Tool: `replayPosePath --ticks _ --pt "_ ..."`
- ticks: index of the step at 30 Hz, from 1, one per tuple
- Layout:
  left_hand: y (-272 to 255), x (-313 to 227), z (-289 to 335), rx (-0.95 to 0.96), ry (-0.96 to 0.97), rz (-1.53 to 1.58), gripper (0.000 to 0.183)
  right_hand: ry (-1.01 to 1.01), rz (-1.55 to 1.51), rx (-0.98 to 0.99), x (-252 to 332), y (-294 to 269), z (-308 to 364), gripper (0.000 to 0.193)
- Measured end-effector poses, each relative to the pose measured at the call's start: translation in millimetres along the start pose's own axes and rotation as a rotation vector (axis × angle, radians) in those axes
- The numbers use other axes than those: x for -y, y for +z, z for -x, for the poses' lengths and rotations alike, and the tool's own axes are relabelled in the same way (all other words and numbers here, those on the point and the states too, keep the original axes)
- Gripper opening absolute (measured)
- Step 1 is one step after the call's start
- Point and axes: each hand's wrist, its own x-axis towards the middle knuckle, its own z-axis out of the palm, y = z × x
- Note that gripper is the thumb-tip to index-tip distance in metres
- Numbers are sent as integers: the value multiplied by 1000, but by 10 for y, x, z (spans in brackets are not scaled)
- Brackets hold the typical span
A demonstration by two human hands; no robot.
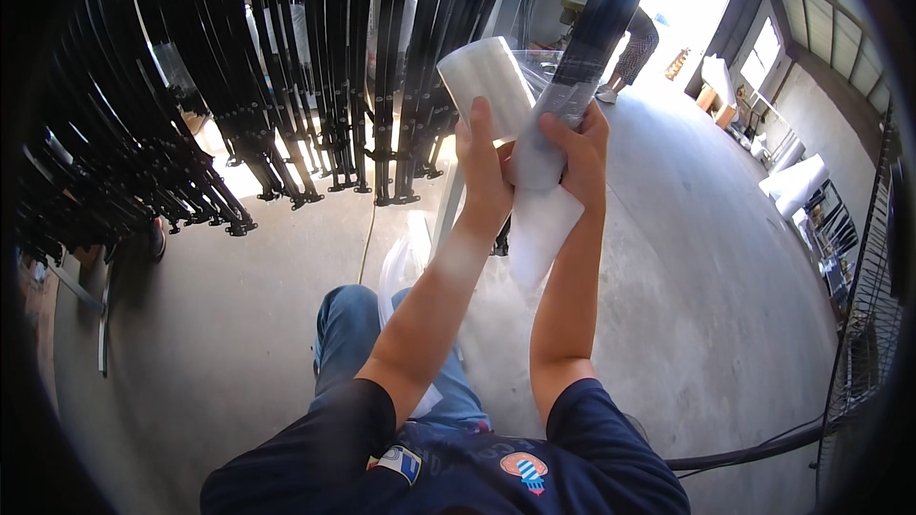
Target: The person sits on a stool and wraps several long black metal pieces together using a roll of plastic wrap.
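Observation:
A wide roll of clear stretch film (496,86) is in my left hand (485,167), thumb laid along its side and fingers mostly hidden behind. To its right, a long black metal bar (611,14) hangs down at a slant, its lower part under shiny film. A white foam sheet (544,234) covers the bar's lower end and its loose corner droops below. My right hand (587,153) is closed round this wrapped end, thumb pressed on the front. A thin stretch of film spans between the roll and the bar.
Many black metal bars (305,86) hang in dense rows at the left and ahead. Another person's legs (634,48) show beyond the wrapped bar. White rolls (797,181) and a wire rack (863,296) line the right side. A dark hose (754,450) crosses the concrete floor.

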Motion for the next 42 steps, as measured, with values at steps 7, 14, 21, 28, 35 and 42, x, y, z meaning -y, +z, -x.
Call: replayPosePath --ticks 7,14,21,28,35,42 --pt "-74 -27 -13 78 -38 -47 63 -13 -181 74 -70 -98 -93 28" --pt "-453 -218 97 51 170 -239 69 3 -261 56 -143 -216 -138 27" --pt "-253 -654 517 220 522 -724 83 -83 -268 25 -360 22 -217 26" --pt "-163 -376 697 219 732 -1257 87 -55 -51 107 -312 118 -192 30" --pt "154 -159 819 382 612 -1045 82 -46 -118 229 -368 82 -175 38" --pt "131 -35 868 411 578 -1022 81 -29 -728 109 -206 -193 326 53"
